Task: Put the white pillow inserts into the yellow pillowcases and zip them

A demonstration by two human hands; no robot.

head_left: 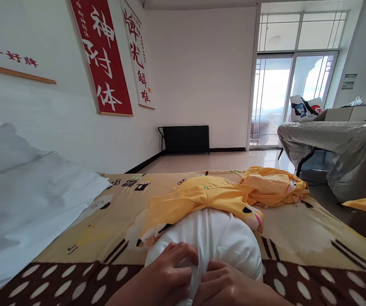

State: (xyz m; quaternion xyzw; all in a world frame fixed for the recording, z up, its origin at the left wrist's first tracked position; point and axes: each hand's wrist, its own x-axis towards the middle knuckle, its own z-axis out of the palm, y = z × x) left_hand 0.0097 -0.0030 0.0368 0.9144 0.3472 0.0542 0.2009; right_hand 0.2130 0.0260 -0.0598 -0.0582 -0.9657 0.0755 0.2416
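Note:
A plump white pillow [234, 238] lies on the bed directly in front of me. My left hand [173, 270] grips its near part, fingers curled into the shiny fabric. Close beside it, my right hand [223, 282] pinches the same pillow, and folds run up between the two hands. Over the pillow's far end lies a yellow pillowcase [198, 193] with cartoon prints, bunched at its middle. The pillow's near edge is hidden by my hands.
The bed has a beige and brown patterned blanket [113, 233]. White bedding [36, 204] is heaped at left. Crumpled yellow fabric [275, 187] lies at the far right of the bed. A plastic-covered table [326, 134] stands at right, and a black folded panel [186, 139] leans by the wall.

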